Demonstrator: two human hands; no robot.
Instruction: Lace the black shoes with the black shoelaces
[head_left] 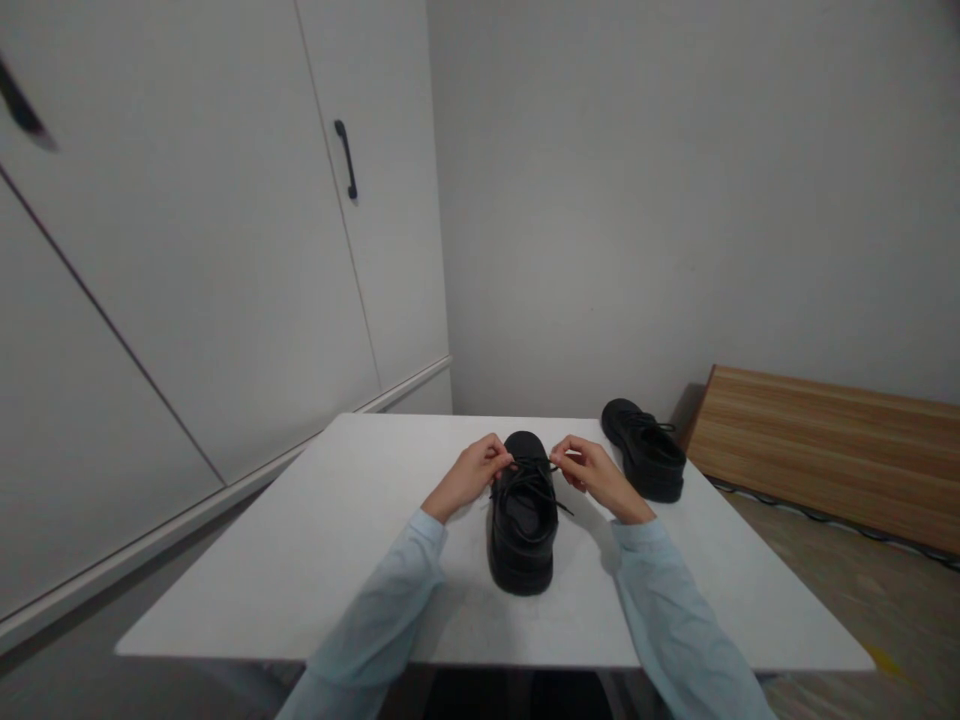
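Observation:
A black lace-up shoe (523,520) stands in the middle of the white table (322,560), toe pointing away from me. My left hand (475,471) pinches a black lace (534,468) at the shoe's left side. My right hand (589,469) pinches the lace at the right side. Both hands hover over the shoe's front, pulling the lace ends apart. A second black shoe (645,450) rests at the table's far right, untouched.
White cabinet doors with a black handle (346,158) line the left wall. A wooden board (825,440) leans low against the grey wall at right, beside the table. A dark cable runs along the floor below the board.

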